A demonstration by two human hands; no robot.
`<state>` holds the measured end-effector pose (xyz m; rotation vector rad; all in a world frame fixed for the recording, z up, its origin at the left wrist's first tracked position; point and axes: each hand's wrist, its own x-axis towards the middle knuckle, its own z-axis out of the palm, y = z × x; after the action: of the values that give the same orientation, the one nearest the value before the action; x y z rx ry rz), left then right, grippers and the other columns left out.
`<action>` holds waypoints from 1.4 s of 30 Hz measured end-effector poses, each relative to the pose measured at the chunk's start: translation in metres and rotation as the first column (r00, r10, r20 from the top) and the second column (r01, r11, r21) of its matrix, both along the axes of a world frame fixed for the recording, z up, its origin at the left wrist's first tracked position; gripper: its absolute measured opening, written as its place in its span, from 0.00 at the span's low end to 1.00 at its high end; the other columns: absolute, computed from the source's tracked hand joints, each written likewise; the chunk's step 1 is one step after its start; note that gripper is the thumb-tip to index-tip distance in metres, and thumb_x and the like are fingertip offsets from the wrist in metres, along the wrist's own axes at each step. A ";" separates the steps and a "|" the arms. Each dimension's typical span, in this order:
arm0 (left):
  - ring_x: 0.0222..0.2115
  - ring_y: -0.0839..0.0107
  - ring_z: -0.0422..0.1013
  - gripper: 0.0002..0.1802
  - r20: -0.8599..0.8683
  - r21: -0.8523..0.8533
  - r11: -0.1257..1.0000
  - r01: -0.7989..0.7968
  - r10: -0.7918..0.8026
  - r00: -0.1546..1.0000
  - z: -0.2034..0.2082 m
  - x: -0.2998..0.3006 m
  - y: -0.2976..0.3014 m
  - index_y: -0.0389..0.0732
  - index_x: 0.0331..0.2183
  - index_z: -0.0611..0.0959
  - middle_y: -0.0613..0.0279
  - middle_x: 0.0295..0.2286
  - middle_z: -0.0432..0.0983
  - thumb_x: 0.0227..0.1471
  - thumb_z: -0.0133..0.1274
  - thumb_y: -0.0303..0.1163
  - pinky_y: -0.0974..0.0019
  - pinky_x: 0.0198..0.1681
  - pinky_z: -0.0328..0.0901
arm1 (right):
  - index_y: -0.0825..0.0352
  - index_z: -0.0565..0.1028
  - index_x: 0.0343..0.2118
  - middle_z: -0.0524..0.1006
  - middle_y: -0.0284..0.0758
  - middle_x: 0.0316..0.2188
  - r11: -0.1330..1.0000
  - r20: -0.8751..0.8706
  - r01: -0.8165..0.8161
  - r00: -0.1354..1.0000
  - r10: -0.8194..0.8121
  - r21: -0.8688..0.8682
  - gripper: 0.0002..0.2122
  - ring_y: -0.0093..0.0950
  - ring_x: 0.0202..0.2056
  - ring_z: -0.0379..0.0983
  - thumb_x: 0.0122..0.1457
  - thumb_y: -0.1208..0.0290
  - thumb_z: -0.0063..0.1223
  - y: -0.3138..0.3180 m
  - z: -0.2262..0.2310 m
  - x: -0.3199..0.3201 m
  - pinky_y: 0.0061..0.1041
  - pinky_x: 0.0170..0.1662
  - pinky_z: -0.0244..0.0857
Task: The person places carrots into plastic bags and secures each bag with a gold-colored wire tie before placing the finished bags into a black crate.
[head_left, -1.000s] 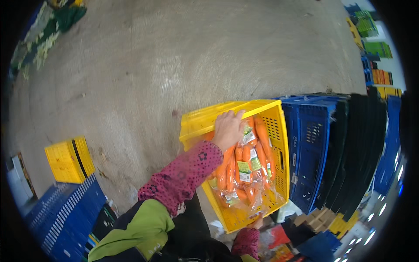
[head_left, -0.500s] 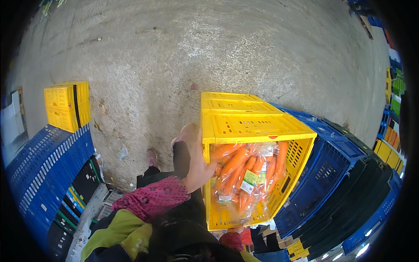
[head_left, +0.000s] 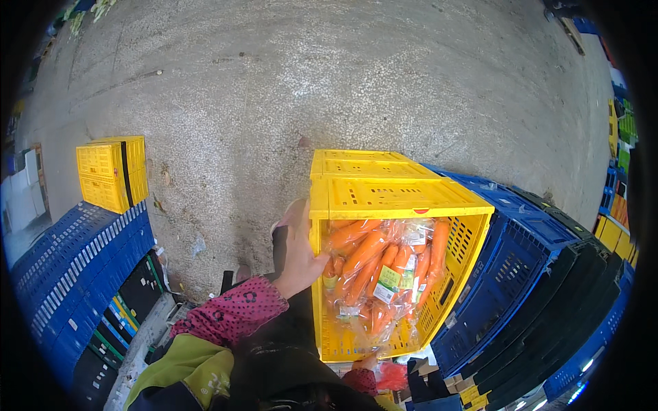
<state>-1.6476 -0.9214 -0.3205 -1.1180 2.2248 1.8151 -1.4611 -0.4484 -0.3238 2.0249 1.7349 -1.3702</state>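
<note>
A yellow plastic crate (head_left: 404, 194) fills the middle right of the head view, holding several clear plastic bags of carrots (head_left: 370, 259) with white and green labels. My left hand (head_left: 301, 259) is closed on the crate's left wall, thumb over the rim and fingers along the outside. At the crate's near rim, low in the view, my right hand (head_left: 368, 361) grips the edge; most of its fingers are hidden by the rim and the plastic film. Pink patterned sleeves cover both forearms.
Blue crates (head_left: 493, 274) and dark green crates (head_left: 541, 315) are stacked just to the right. At left, yellow crates (head_left: 113, 171) with a black strap stand on a blue stack (head_left: 82, 253). Speckled concrete floor (head_left: 274, 89) stretches ahead. More crates line the far right edge.
My view has shifted slightly, so the yellow crate and my left hand appear a little further left. Both hands keep their places on the crate, and the carrot bags lie as before.
</note>
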 end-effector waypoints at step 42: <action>0.43 0.48 0.71 0.25 0.235 -0.219 0.443 -0.869 0.889 0.393 0.094 0.775 0.243 0.44 0.49 0.75 0.48 0.42 0.76 0.56 0.45 0.50 0.50 0.45 0.65 | 0.67 0.76 0.35 0.77 0.41 0.27 -0.948 -0.016 -0.158 -0.987 0.160 0.277 0.16 0.35 0.26 0.75 0.59 0.57 0.48 -0.447 -0.008 0.125 0.36 0.29 0.70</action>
<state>-0.8729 -0.6779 -0.2265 -2.7720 1.5102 1.5226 -1.3366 -0.8954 -0.3314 -1.4840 1.8527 -0.1494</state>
